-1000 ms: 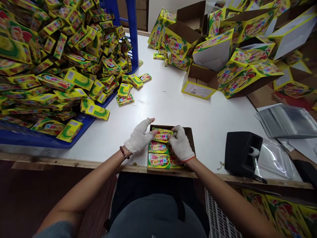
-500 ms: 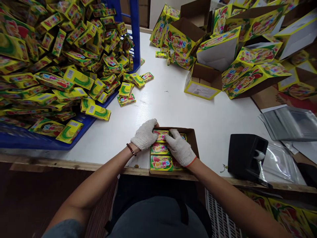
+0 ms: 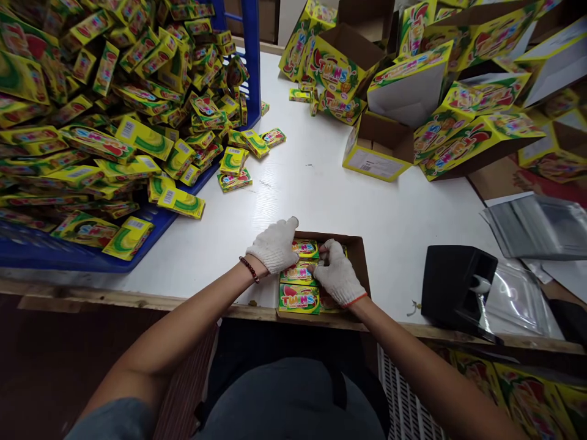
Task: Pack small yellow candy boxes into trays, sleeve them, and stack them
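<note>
An open brown carton [image 3: 356,256] sits at the near edge of the white table [image 3: 316,195], filled with several small yellow "Twins" packs [image 3: 299,298]. Both my hands wear white knit gloves. My left hand [image 3: 274,245] rests on the carton's left rim, fingers curled over its far corner. My right hand [image 3: 337,275] lies over the packs on the right side, fingers bent and pinching a pack in the middle row [image 3: 298,273].
A blue crate [image 3: 156,223] at left overflows with a heap of loose yellow packs [image 3: 101,122]. Empty printed cartons [image 3: 413,104] pile up at the back right. A black tape dispenser [image 3: 456,284] and clear plastic bags [image 3: 532,223] lie at right.
My right hand's fingers have curled in from lying flat on the far pack to pinching one in the middle row. My left hand shifted slightly along the carton's left rim.
</note>
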Tool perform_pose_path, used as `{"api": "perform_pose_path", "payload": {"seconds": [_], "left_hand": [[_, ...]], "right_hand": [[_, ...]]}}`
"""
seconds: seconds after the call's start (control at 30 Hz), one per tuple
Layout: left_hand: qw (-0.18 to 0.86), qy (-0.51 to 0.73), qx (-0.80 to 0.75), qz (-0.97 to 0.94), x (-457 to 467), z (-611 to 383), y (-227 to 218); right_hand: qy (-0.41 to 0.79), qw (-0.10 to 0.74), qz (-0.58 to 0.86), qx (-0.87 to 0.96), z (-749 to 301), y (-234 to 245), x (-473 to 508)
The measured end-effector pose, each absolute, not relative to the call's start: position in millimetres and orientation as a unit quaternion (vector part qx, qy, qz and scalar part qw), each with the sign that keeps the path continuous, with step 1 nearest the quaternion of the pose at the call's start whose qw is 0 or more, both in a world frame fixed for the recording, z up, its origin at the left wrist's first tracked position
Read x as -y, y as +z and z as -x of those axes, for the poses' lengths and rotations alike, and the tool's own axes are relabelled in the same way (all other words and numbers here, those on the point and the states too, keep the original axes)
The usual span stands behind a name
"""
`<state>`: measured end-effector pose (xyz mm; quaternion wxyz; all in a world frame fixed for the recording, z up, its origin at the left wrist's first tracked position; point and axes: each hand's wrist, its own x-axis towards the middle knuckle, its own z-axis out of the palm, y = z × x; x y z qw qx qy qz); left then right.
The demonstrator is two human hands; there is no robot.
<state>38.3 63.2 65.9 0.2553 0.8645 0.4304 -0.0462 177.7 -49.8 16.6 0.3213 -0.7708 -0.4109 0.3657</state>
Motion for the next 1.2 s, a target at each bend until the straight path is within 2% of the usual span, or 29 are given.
{"api": "perform_pose_path", "payload": {"seconds": [0.1, 0.23, 0.5, 0.73, 0.97, 1.1, 1.2], "left_hand": [[0.204, -0.086, -0.421, -0.88, -62, -44, 71], [0.201, -0.108, -0.422, -0.878, -65, -48, 74], [0.181, -0.13, -0.41, -0.884, -61, -56, 83], [0.184, -0.135, -0.409, -0.884, -57, -57, 85], [0.185, -0.126, -0.388, -0.894, -58, -56, 82], [0.157, -0.15, -0.423, -0.88, -54, -65, 81], [0.167, -0.162, -0.393, -0.89, -58, -65, 83]], "right_hand": [[0.392, 0.323, 0.771, 0.385, -179, 18, 52], [0.414, 0.343, 0.741, 0.403, -185, 17, 58], [0.317, 0.276, 0.719, 0.554, -186, 20, 74], [0.442, 0.306, 0.741, 0.403, -190, 25, 75], [0.317, 0.305, 0.69, 0.575, -184, 28, 82], [0.308, 0.283, 0.645, 0.64, -185, 22, 85], [0.309, 0.272, 0.64, 0.649, -190, 22, 84]]}}
